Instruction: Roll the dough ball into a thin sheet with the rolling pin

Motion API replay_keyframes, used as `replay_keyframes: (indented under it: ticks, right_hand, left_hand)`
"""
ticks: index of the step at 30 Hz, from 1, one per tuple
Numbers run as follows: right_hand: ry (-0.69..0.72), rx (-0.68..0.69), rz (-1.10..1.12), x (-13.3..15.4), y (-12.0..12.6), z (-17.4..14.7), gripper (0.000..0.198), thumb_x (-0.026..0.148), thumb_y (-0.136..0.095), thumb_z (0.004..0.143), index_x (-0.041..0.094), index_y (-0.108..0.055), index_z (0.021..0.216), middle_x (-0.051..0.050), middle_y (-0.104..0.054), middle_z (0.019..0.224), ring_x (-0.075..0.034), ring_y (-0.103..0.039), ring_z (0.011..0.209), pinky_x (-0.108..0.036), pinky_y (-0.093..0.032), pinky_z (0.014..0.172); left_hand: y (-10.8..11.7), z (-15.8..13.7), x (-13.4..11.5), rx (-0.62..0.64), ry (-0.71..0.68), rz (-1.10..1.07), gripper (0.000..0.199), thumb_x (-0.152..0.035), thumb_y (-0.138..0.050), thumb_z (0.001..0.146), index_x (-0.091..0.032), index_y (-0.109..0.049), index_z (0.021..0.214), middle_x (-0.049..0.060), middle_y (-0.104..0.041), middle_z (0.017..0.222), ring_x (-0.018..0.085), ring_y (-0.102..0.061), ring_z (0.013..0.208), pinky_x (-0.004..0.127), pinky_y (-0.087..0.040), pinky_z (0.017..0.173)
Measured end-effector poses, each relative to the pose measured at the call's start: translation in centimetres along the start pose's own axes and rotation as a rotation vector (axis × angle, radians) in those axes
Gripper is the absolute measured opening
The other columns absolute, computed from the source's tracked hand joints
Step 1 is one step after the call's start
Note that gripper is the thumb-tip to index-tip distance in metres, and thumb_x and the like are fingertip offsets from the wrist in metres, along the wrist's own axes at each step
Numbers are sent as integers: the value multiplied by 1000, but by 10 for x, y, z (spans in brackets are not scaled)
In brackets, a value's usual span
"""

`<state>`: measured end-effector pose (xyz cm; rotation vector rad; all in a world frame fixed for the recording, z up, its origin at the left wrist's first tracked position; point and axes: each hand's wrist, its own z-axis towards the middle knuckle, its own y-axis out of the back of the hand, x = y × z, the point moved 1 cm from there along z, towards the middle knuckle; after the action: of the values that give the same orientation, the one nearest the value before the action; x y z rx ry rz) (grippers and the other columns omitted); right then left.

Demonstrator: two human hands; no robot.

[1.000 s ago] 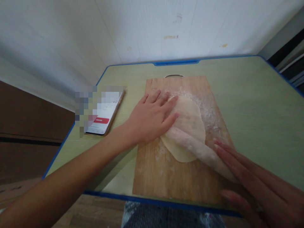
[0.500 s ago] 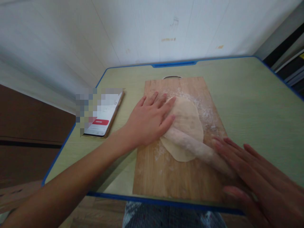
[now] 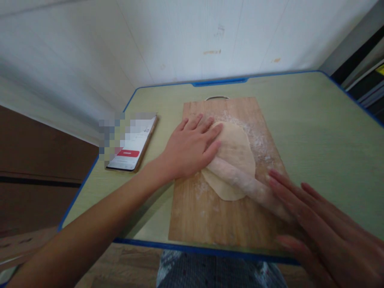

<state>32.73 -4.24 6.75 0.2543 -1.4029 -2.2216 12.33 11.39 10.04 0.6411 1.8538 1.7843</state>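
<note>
A floured rolling pin [image 3: 237,178] lies slantwise across a flat, roughly oval sheet of dough [image 3: 235,144]. Under them is a wooden cutting board [image 3: 198,228] dusted with flour. My left hand [image 3: 193,146], fingers spread and open, rests over the pin's far left end and the dough's left edge, hiding both. At the other end, my right hand [image 3: 324,224] lies over the pin with its fingers stretched out flat; it is slightly blurred and covers that end.
A phone [image 3: 129,146] with a lit screen lies on the left of the pale green, blue-edged table [image 3: 318,132]. Behind stands a white wall [image 3: 180,44]. The board's metal handle [image 3: 217,97] points toward the wall. Dark shelving [image 3: 369,88] is at the right.
The view has shifted slightly. The rolling pin sits a touch higher in the picture, and both hands stay on it in nearly the same pose. The dough looks much the same.
</note>
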Motion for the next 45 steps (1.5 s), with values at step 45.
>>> replay_keyframes:
  ticks: [45]
  right_hand:
    - [-40,-41,160,3,2,2,49,27,-43,95,14,-44,141,-5,-53,142,-20,-55,123,-28,-49,98]
  left_hand:
    - [-2,-11,2,-27,68,-36,51,-29,-25,98,-12,-36,146,8,-33,155,24,-23,145,46,-19,118]
